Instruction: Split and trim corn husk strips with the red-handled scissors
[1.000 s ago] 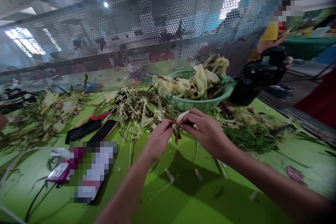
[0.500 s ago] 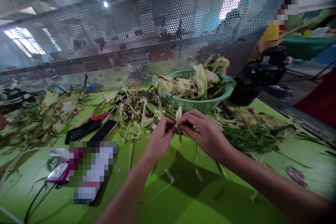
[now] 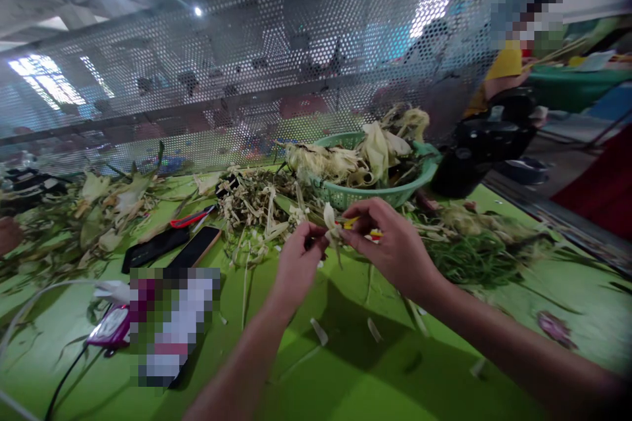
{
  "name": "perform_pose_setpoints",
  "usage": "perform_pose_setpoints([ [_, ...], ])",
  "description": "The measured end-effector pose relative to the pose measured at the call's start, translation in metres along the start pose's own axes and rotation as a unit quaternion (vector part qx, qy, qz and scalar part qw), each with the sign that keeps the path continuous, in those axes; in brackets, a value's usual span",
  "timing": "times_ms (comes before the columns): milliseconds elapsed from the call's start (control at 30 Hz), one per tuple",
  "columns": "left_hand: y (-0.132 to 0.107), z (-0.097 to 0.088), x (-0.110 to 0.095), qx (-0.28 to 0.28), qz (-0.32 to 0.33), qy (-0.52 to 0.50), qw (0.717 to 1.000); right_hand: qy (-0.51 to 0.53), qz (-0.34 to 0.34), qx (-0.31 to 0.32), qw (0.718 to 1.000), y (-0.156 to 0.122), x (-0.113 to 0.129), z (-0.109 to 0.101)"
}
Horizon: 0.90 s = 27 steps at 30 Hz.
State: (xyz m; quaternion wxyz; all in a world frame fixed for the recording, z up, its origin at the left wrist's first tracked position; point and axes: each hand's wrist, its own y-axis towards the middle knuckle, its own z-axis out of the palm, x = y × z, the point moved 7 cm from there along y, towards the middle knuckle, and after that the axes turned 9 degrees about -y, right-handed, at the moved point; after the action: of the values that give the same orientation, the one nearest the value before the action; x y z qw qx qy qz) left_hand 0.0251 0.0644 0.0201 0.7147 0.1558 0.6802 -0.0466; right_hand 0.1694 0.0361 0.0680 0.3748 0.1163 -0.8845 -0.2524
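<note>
My left hand [image 3: 302, 260] pinches a small pale piece of corn husk [image 3: 329, 216], folded to a bud-like tip that points up, with a narrow strip hanging below. Just to its right is my right hand [image 3: 388, 243], thumb close against the husk piece and fingers curled but parted from the thumb. Through that gap shows something yellow and red [image 3: 350, 223]; I cannot tell what it is, or whether it lies behind the hand. Both hands are above the green table, in front of a green plastic basket [image 3: 355, 196] heaped with dried husks [image 3: 376, 154].
Dried plant scraps [image 3: 251, 207] lie left of the basket, green shreds [image 3: 469, 253] to the right. At left are a red utility knife [image 3: 190, 216], a phone [image 3: 195, 250] and a purple device [image 3: 112, 325] with cables. A perforated metal screen [image 3: 222, 79] stands behind; a person in yellow [image 3: 506, 66] is at right.
My right hand has shifted slightly right, its fingers parting from the thumb so yellow shows between. The husk piece and my left hand have moved slightly left. At the far left, another person's hand shows more.
</note>
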Motion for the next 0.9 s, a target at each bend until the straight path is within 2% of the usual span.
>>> perform_pose_setpoints([
  [33, 0.0, -0.003, -0.001, -0.015, 0.006, -0.005, 1.0, 0.021, 0.026, 0.007, 0.999, 0.001, -0.006, 0.001],
  [100, -0.001, -0.007, -0.003, -0.044, 0.023, -0.013, 0.999, 0.073, 0.082, 0.064, 0.992, 0.001, -0.015, 0.011],
  [200, -0.003, -0.01, -0.006, -0.076, 0.046, -0.013, 0.996, 0.191, 0.147, 0.156, 0.958, -0.003, -0.019, 0.033],
  [267, -0.003, -0.008, -0.008, -0.073, 0.057, -0.002, 0.996, 0.269, 0.169, 0.175, 0.932, -0.005, -0.015, 0.041],
  [367, -0.003, -0.003, -0.012, -0.051, 0.074, 0.024, 0.996, 0.325, 0.183, 0.174, 0.911, -0.008, -0.01, 0.047],
  [600, -0.006, -0.006, -0.024, -0.047, 0.141, 0.134, 0.98, 0.339, 0.207, 0.14, 0.907, -0.007, -0.017, 0.041],
  [767, -0.006, -0.005, -0.029, -0.034, 0.15, 0.219, 0.963, 0.358, 0.222, 0.111, 0.9, -0.006, -0.021, 0.036],
  [900, -0.005, -0.003, -0.033, 0.0, 0.138, 0.265, 0.954, 0.379, 0.225, 0.101, 0.892, -0.008, -0.024, 0.037],
])
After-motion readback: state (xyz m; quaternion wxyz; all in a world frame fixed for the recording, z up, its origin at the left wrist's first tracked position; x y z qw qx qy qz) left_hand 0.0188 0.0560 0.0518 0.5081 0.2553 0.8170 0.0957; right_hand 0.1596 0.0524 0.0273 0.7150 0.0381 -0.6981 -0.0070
